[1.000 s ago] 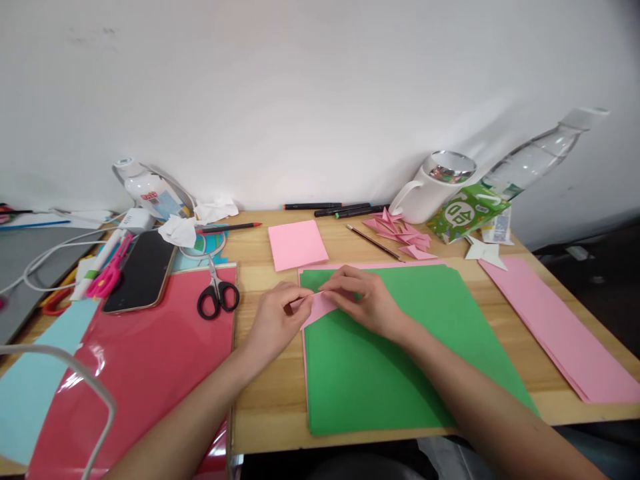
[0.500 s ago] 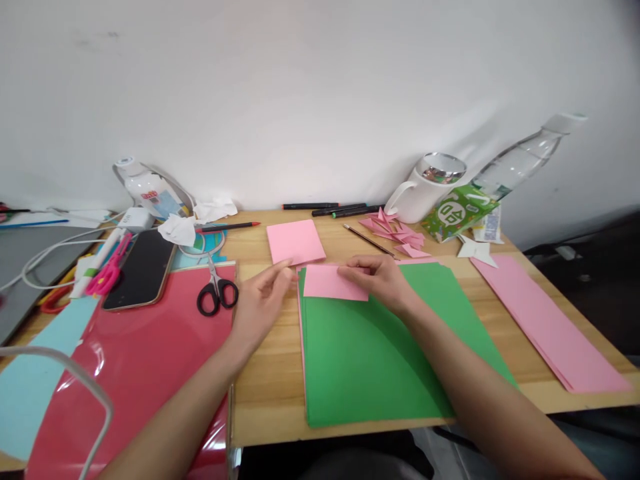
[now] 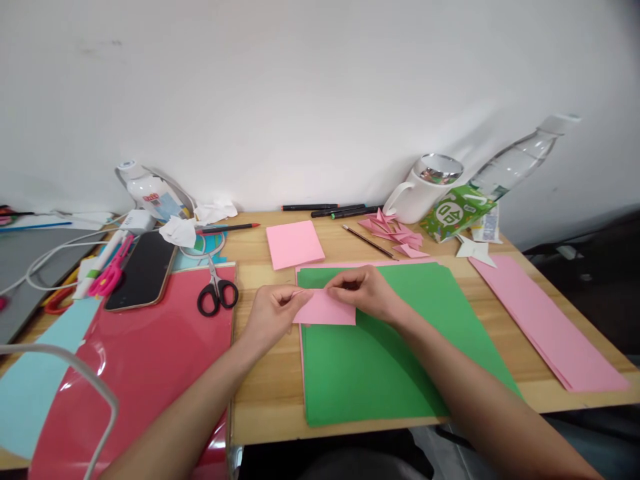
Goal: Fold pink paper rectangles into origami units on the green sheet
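Observation:
A folded pink paper rectangle (image 3: 330, 309) is held over the left part of the green paper sheets (image 3: 390, 367). My left hand (image 3: 275, 313) pinches its upper left corner between thumb and fingers. Its top edge, right of the middle, is gripped by my right hand (image 3: 365, 291), with the fingers curled. Behind my hands lies a stack of square pink paper (image 3: 295, 244). Black-handled scissors (image 3: 216, 291) rest left of my left hand, partly on a red sheet (image 3: 150, 347).
Folded pink pieces (image 3: 393, 230), a pencil (image 3: 370, 241) and dark pens (image 3: 340, 211) lie near the wall. A white mug (image 3: 425, 190), green packet (image 3: 456, 210) and bottle (image 3: 520, 160) stand at right. Pink strips (image 3: 545, 320) lie further right; a phone (image 3: 143, 270) lies left.
The pink rectangle has moved toward me and slightly left, carried by my right hand. My left hand has come in from beside it and closed on its left corner.

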{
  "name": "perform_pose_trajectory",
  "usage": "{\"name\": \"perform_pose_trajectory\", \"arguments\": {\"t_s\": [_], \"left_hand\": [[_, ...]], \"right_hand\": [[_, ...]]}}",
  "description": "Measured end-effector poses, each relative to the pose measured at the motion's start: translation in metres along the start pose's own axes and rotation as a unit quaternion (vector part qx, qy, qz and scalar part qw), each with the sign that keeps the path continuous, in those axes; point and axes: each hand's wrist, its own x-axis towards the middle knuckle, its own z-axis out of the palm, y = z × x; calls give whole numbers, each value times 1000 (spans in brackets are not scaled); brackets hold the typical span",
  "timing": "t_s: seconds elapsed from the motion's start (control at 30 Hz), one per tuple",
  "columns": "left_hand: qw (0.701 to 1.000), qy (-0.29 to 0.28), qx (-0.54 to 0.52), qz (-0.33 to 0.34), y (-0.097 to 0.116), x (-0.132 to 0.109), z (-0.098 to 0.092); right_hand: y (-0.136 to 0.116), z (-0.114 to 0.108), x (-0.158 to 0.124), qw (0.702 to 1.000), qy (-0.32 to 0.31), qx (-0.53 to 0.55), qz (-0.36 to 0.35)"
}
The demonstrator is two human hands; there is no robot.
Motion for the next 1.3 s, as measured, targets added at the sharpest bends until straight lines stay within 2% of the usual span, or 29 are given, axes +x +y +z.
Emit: {"name": "perform_pose_trajectory", "arguments": {"t_s": [0.13, 0.23, 0.33, 0.37, 0.43, 0.5, 0.6, 0.7, 0.83, 1.03, 1.13, 1.3], "left_hand": [[998, 64, -7, -28, -3, 2, -7], [992, 111, -48, -43, -1, 4, -14], [986, 128, -80, -71, 5, 5, -18], [986, 120, -81, -80, 7, 5, -18], [988, 89, -87, -91, 8, 4, -18], [989, 56, -100, -96, 7, 4, -17], [989, 41, -119, -84, 5, 4, -17], [987, 34, -154, -45, 6, 4, -17], [984, -25, -173, 6, 8, 2, -12], [991, -47, -123, 11, -1, 0, -2], [990, -70, -118, 12, -3, 2, -2], [991, -61, -122, 19, -4, 3, -3]], "right_hand": [[4, -13, 4, 1000, 28, 1, 6], [4, -20, 6, 996, 85, -30, 11], [-2, -17, 3, 986, 143, -67, -60], [-5, -13, 1, 983, 132, -74, -108], [-9, -4, -4, 973, 41, -102, -204], [-9, 6, -8, 962, -23, -128, -242], [-4, 13, -10, 958, -50, -152, -240], [0, 13, -8, 964, -29, -132, -230], [0, 11, -5, 978, 5, -67, -195], [2, 18, -6, 988, -43, 35, -144], [1, 19, -7, 989, -44, 16, -138], [-3, 19, -9, 985, -38, -46, -164]]}}
